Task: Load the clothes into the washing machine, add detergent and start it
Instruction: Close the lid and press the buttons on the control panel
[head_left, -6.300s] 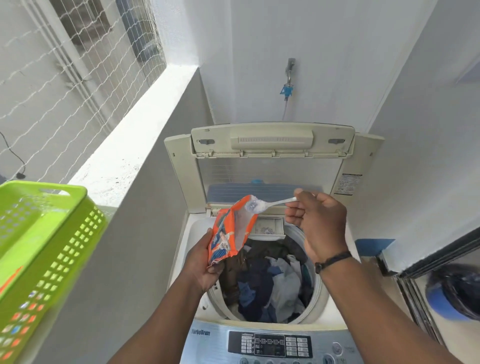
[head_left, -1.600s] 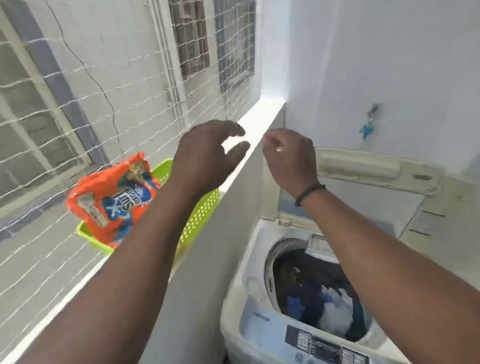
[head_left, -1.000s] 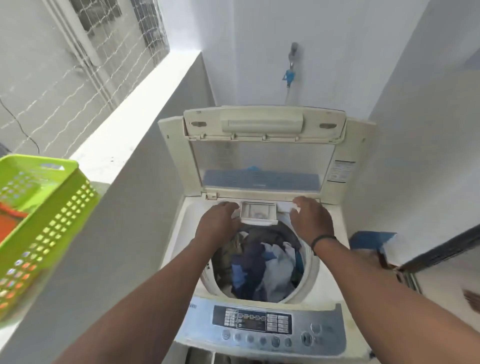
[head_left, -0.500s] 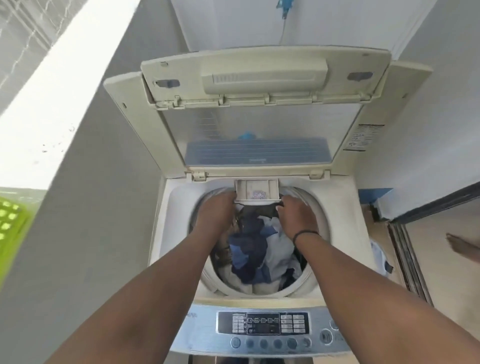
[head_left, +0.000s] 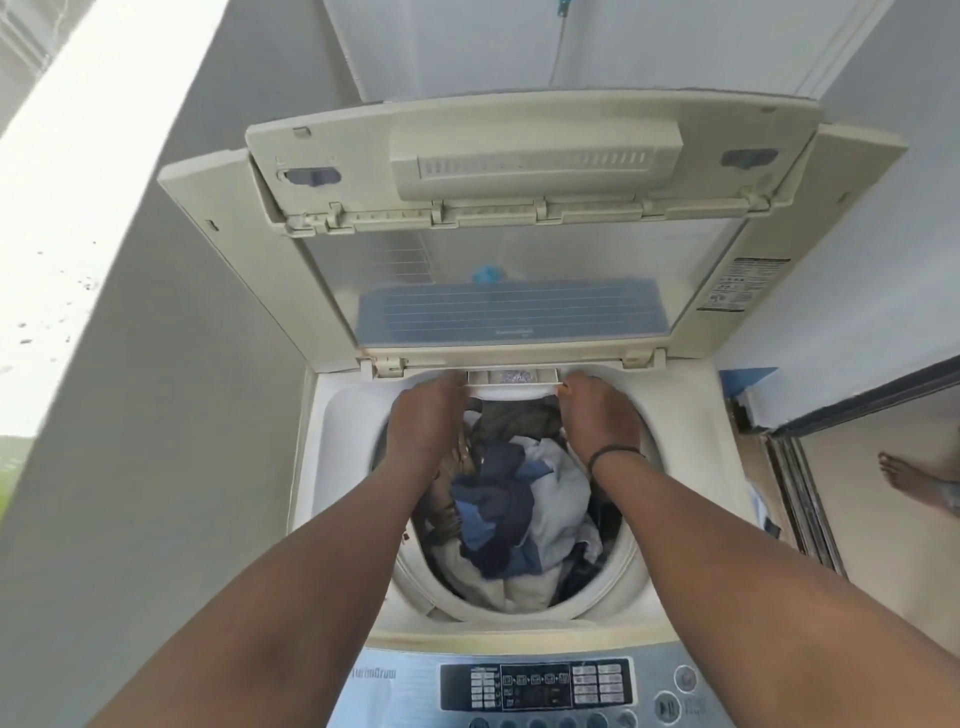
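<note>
The washing machine (head_left: 332, 467) stands lid-up, its drum holding the clothes (head_left: 514, 509). At twelve o'clock of the drum sits the detergent drawer (head_left: 511, 378), nearly shut. The left hand (head_left: 426, 421) and right hand (head_left: 597, 410) press its corners, fingers curled, grasping nothing. Next, likely: lid down, then the control panel (head_left: 535, 686) at six o'clock.

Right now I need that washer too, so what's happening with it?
A person is leaning over the open top-loader, left hand and right hand on either side of the small detergent drawer at the back rim, apparently pushing it in. The drum is full of clothes. The lid stands open and nobody touches the control panel, so it does not look started.
</note>
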